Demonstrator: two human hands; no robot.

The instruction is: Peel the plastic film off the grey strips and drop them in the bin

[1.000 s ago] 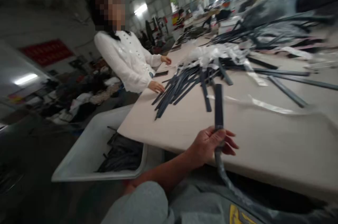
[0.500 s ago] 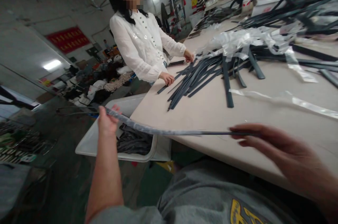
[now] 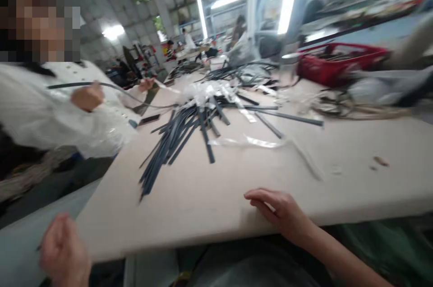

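Note:
My right hand (image 3: pixel 278 210) lies flat on the near edge of the beige table (image 3: pixel 355 174), fingers stretched out and holding nothing. My left hand (image 3: pixel 62 252) is low at the bottom left, off the table's edge and smeared by motion; its fingers do not show clearly. A fan of long dark strips (image 3: pixel 176 136) lies on the table beyond my hands. A crumpled clear plastic strip (image 3: pixel 252 142) lies just right of them. Clear wrapping (image 3: pixel 203 92) is heaped at the far end of the strips.
A person in a white top (image 3: pixel 50 115) stands at the table's left side, bending a dark strip between both hands. A phone (image 3: pixel 149 119) lies near that person. A red basket (image 3: pixel 338 63) and tangled strips sit at the far right. A pale bin (image 3: pixel 16 251) is below left.
The strip stretched between my hands is no longer in my right hand, which has come down flat on the table. My view swung right. The person in white has picked up a strip.

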